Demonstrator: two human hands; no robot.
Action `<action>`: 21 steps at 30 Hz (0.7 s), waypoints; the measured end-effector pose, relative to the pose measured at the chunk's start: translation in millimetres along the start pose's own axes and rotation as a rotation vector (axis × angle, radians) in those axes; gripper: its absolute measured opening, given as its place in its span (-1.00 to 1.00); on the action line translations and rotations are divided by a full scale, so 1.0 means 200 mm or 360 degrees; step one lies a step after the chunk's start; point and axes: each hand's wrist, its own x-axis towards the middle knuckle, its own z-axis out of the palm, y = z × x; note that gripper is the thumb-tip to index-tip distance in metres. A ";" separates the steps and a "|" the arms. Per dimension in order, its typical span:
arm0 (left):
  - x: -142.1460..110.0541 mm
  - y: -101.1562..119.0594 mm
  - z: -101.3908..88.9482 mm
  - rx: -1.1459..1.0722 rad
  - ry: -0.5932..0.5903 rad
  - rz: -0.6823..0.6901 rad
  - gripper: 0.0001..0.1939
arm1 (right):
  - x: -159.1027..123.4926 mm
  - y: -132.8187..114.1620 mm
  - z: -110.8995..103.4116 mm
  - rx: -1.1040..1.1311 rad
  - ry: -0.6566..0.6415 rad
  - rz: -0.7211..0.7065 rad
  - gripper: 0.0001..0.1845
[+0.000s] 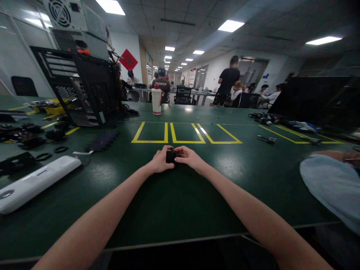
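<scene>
Both my arms reach forward over the green tabletop [174, 210], and my hands meet near its middle. Between them is a small black block-like part [170, 156], too dark to name more exactly. My left hand [161, 161] grips it from the left, fingers curled round its far side and thumb along the near side. My right hand [189, 157] pinches its right end between thumb and fingertips. Just beyond my hands, yellow tape [188, 142] marks several boxes on the table.
On the left stand an open black computer case [92, 90], a white power strip-like bar [42, 180] and black rings [43, 156]. A white tumbler [156, 101] stands at the back. At right are a metal tool-like piece [267, 139] and another person's light blue sleeve [329, 183].
</scene>
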 end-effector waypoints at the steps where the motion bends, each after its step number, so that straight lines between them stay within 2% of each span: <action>1: 0.00 0.00 0.00 0.0004 0.0002 0.0005 -0.31 | 0.00 0.00 0.00 0.0011 -0.0002 0.0022 -0.57; 9: 0.01 -0.04 0.02 0.0006 0.0019 0.0018 -0.29 | -0.02 0.00 0.00 0.0031 -0.0058 -0.0046 -0.53; 14: 0.01 -0.05 0.02 0.0000 -0.0003 -0.0004 -0.29 | -0.02 -0.01 0.01 0.0002 -0.0014 -0.0052 -0.66; 18: 0.01 -0.03 0.01 0.0006 -0.0008 0.0007 -0.30 | 0.00 0.00 0.00 -0.0045 0.0034 0.0003 -0.62; 21: 0.01 -0.02 0.00 -0.0007 -0.0022 -0.0010 -0.30 | 0.01 0.01 -0.01 -0.0032 -0.0010 0.0052 -0.59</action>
